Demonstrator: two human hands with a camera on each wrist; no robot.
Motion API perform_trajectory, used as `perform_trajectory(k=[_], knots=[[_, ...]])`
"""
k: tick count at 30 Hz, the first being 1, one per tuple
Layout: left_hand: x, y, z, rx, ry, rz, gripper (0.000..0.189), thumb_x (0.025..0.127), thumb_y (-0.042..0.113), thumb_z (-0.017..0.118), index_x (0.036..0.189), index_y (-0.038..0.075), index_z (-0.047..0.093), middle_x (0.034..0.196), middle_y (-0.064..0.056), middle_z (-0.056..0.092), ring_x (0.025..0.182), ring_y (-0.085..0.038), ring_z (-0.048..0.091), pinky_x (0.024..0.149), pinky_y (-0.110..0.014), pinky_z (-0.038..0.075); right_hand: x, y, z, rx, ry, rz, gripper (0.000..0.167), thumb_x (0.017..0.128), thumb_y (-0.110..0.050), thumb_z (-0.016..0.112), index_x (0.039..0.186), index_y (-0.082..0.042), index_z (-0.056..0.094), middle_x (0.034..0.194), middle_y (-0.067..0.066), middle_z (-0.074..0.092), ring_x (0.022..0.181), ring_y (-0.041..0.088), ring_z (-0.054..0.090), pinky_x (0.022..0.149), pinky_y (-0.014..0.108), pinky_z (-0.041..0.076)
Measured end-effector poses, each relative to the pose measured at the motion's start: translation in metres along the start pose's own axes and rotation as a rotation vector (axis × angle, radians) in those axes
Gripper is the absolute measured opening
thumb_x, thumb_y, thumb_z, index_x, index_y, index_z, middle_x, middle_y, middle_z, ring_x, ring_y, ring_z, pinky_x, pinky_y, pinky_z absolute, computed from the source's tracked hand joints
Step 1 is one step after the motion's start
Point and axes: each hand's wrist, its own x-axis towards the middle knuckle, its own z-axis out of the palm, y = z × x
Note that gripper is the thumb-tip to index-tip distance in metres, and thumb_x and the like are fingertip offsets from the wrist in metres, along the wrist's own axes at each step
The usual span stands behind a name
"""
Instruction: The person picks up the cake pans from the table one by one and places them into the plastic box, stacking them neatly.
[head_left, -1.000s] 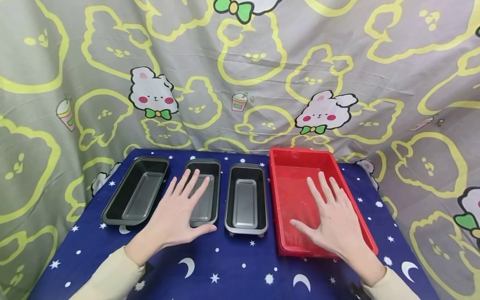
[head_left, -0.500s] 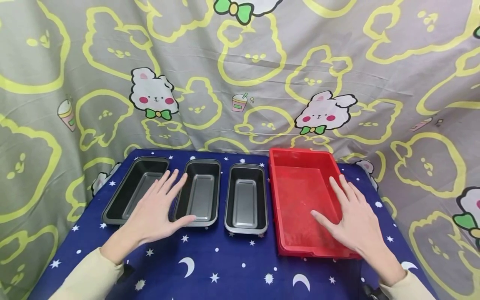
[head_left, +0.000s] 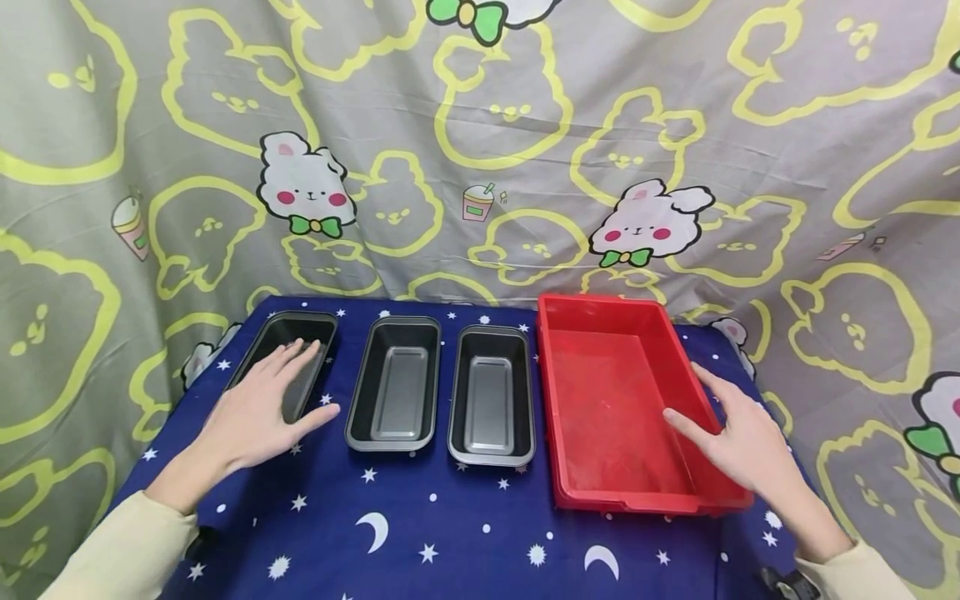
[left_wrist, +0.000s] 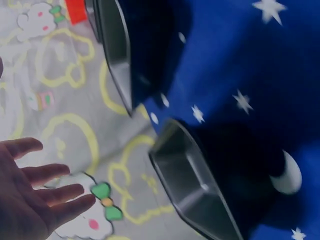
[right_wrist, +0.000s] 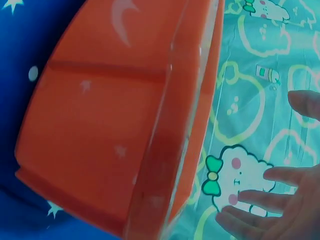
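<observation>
Fingers spread, my left hand [head_left: 255, 417] hovers over the leftmost dark grey loaf pan [head_left: 302, 390] and covers its near end. In the left wrist view the left hand [left_wrist: 35, 200] holds nothing, with a loaf pan [left_wrist: 175, 170] beside it. My right hand [head_left: 753, 442] is at the right side of the red plastic tray [head_left: 600, 400], its thumb over the tray's inside in the head view. The right wrist view shows the right hand [right_wrist: 275, 210] with loosely bent fingers and nothing in them, apart from the red tray [right_wrist: 95, 135].
A middle loaf pan [head_left: 399, 392] and a right loaf pan [head_left: 491, 404] stand between the hands. All rest on a dark blue cloth [head_left: 450, 533] with stars and moons. A grey curtain [head_left: 420, 108] with cartoon rabbits hangs behind.
The left hand has moved left from the middle pan to over the leftmost pan. The right hand has moved right, from over the red tray to its right side. Pans and tray stay put.
</observation>
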Motion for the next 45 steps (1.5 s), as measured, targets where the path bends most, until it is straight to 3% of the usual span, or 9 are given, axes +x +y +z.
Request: perform_trajectory(k=[13,20,24,29,33,36,40,43,45], knots=[[-0.001,-0.055,-0.005,-0.103,-0.028,-0.096,0.092,0.096,0.058,0.069,0.167,0.013,0.031,0.162,-0.032,0.043,0.145,-0.057,0.041,0.108,-0.076,0.038,0.010,0.032,-0.015,0.135,-0.152,0.087,0.075,0.101,-0.047,0.065,0.157,-0.002,0.045,0.142,0.035,0.060,0.117,0.055,0.067,0.088,0.065,0.061],[-0.002,-0.075,-0.011,-0.165,-0.048,-0.162,0.087,0.100,0.054,0.067,0.166,0.009,0.032,0.156,-0.034,0.048,0.136,-0.055,0.051,0.097,-0.074,0.045,0.014,0.054,-0.021,0.288,-0.255,0.134,0.069,0.105,-0.038,0.063,0.155,0.006,0.043,0.134,0.034,0.064,0.093,0.014,0.076,0.072,0.025,0.066],[-0.003,-0.088,-0.013,-0.196,-0.039,-0.199,0.083,0.100,0.052,0.067,0.163,0.006,0.037,0.153,-0.034,0.051,0.133,-0.054,0.054,0.092,-0.071,0.048,0.014,0.066,-0.023,0.374,-0.303,0.145,0.067,0.108,-0.033,0.060,0.154,0.011,0.040,0.127,0.030,0.070,0.086,0.002,0.074,0.073,0.025,0.067],[-0.006,-0.109,-0.012,-0.214,-0.063,-0.258,0.081,0.101,0.052,0.064,0.161,0.003,0.039,0.154,-0.035,0.049,0.131,-0.056,0.053,0.089,-0.069,0.049,0.012,0.077,-0.023,0.423,-0.346,0.168,0.068,0.108,-0.032,0.060,0.154,0.012,0.039,0.133,0.034,0.067,0.088,0.008,0.077,0.075,0.027,0.067],[-0.009,-0.127,-0.009,-0.248,-0.056,-0.275,0.076,0.102,0.048,0.065,0.158,0.001,0.043,0.149,-0.035,0.053,0.124,-0.055,0.059,0.081,-0.045,0.056,0.010,0.088,-0.022,0.462,-0.373,0.201,0.065,0.108,-0.033,0.060,0.153,0.010,0.042,0.134,0.026,0.068,0.090,0.010,0.077,0.078,0.029,0.068],[-0.012,-0.140,-0.005,-0.317,-0.052,-0.277,0.073,0.104,0.044,0.064,0.157,-0.002,0.043,0.147,-0.038,0.054,0.103,-0.018,0.074,0.070,-0.022,0.054,0.009,0.097,-0.021,0.493,-0.394,0.227,0.062,0.108,-0.033,0.060,0.152,0.008,0.044,0.129,0.010,0.072,0.092,0.011,0.077,0.079,0.032,0.068],[-0.018,-0.153,-0.001,-0.415,-0.089,-0.297,0.073,0.107,0.039,0.061,0.159,-0.006,0.036,0.151,-0.042,0.046,0.087,0.024,0.052,0.068,-0.016,0.058,0.008,0.106,-0.020,0.566,-0.428,0.244,0.058,0.109,-0.029,0.059,0.153,0.006,0.045,0.121,-0.008,0.073,0.095,0.013,0.078,0.083,0.036,0.069],[-0.021,-0.159,0.002,-0.454,-0.114,-0.315,0.074,0.108,0.038,0.059,0.159,-0.009,0.035,0.153,-0.044,0.041,0.086,0.023,0.054,0.070,-0.018,0.061,0.008,0.111,-0.019,0.630,-0.469,0.254,0.051,0.110,-0.026,0.058,0.153,-0.001,0.047,0.114,-0.016,0.074,0.096,0.014,0.078,0.085,0.036,0.068],[-0.022,-0.163,0.006,-0.487,-0.112,-0.326,0.072,0.108,0.038,0.059,0.156,-0.011,0.037,0.147,-0.035,0.052,0.086,0.020,0.059,0.071,-0.020,0.063,0.007,0.115,-0.017,0.680,-0.498,0.261,0.039,0.110,-0.024,0.056,0.149,-0.016,0.055,0.110,-0.019,0.075,0.097,0.015,0.078,0.086,0.035,0.068]])
